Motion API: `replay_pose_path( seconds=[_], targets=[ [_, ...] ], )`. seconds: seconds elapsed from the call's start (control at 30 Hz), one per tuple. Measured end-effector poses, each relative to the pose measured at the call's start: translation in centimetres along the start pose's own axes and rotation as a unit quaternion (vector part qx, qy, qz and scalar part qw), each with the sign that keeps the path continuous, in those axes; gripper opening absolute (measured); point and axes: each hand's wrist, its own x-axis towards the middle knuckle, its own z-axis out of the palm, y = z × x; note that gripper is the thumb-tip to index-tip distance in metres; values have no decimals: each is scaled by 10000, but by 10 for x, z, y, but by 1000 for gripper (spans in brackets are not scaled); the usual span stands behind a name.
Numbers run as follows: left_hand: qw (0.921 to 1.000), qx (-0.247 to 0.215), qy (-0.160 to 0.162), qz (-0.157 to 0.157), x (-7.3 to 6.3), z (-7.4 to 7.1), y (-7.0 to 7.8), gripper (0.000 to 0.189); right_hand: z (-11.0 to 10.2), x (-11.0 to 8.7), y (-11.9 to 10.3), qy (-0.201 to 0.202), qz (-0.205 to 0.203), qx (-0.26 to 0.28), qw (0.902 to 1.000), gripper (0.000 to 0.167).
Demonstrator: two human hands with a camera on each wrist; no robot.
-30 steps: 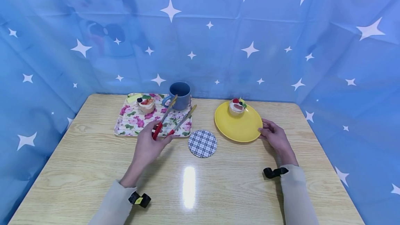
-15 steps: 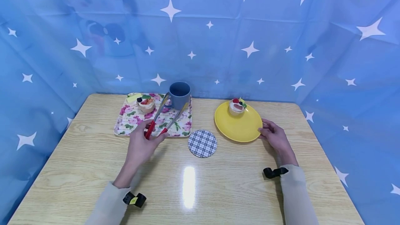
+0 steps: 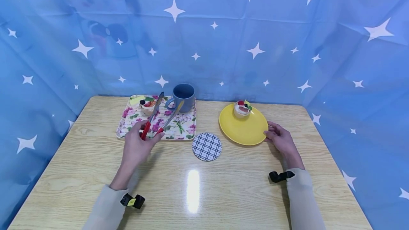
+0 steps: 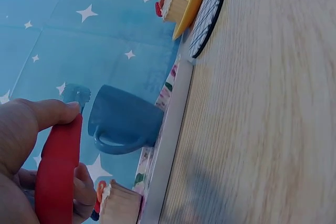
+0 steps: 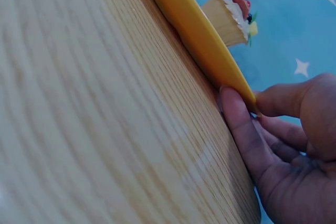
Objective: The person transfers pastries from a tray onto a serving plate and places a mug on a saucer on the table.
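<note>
My left hand point(image 3: 135, 148) grips a pair of red-handled tongs point(image 3: 146, 130), their two arms spread apart over the floral tray point(image 3: 185, 137). One arm passes in front of a fruit-topped cupcake point(image 3: 146, 109) on the tray, hiding part of it; the other crosses the front of a blue mug point(image 3: 186, 98). Nothing is between the tong tips. In the left wrist view, a red handle point(image 4: 59, 177) lies between thumb and fingers. My right hand point(image 3: 282, 143) pinches the right rim of a yellow plate point(image 3: 244, 132), which bears another fruit-topped cupcake point(image 3: 241, 110).
A round checked coaster point(image 3: 207, 147) lies between tray and plate. At the tray's back left corner sits a pale yellow piece point(image 3: 136, 100), partly behind the cupcake. A blue starry curtain point(image 3: 220, 52) hangs behind the wooden table point(image 3: 236, 187).
My left hand has moved left with the tongs, whose tips have shifted from the mug towards the tray's cupcake. The right hand and the plate have stayed still.
</note>
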Motion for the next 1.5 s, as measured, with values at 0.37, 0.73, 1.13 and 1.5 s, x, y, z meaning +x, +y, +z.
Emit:
replay_pose_path(
  seconds=[0.37,0.73,1.13,1.5],
  targets=[
    [9997,177,137,-74,4,-7,-6,72,0,5,11,80,-136,-146,9998,61],
    [9995,138,188,-210,8,-12,-13,75,1,2,9,95,-159,-188,9997,61],
    [9986,160,276,-420,15,-17,-24,74,-1,4,11,82,-123,-187,9997,60],
    [9975,239,432,-500,21,-20,-29,74,-1,4,11,104,-120,-185,9997,60]
  ],
)
